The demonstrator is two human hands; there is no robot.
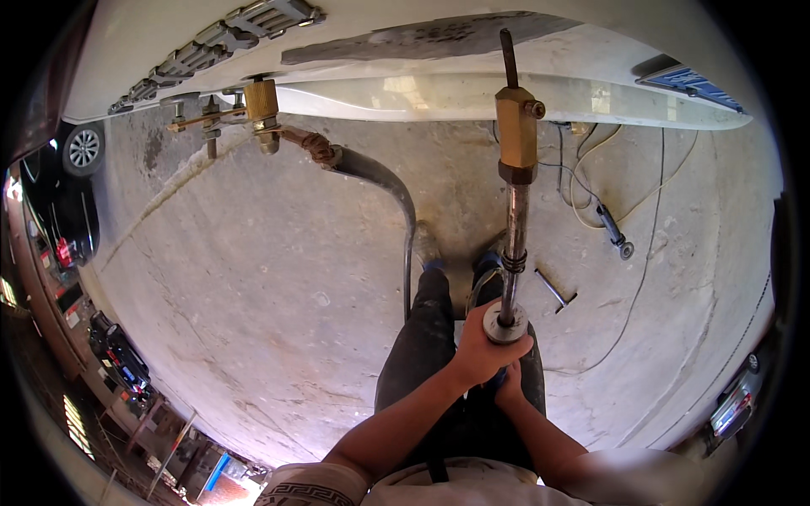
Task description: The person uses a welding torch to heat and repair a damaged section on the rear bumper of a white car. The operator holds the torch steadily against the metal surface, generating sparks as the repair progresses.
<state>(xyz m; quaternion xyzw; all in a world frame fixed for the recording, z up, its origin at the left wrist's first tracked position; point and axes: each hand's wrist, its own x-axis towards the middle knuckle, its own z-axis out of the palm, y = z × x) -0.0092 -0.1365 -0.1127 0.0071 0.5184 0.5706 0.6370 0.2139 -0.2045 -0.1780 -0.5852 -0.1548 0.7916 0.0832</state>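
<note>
My left hand is closed around the round metal sliding weight of a slide hammer dent puller. Behind and below it, my right hand wraps the tool's rear end, partly hidden by my left arm; a bit of blue shows there. The puller's steel shaft runs away from me to a brass block with a thin dark tip, which overlaps the white car panel. Whether the tip touches the panel, I cannot tell. On the panel lies a grey, bare-looking patch with dark marks.
A brass clamp with a thick black cable hangs at the panel's lower edge. Metal links sit on the panel. On the concrete lie a T-shaped tool, a dark cylindrical tool and thin cables. A black car stands left.
</note>
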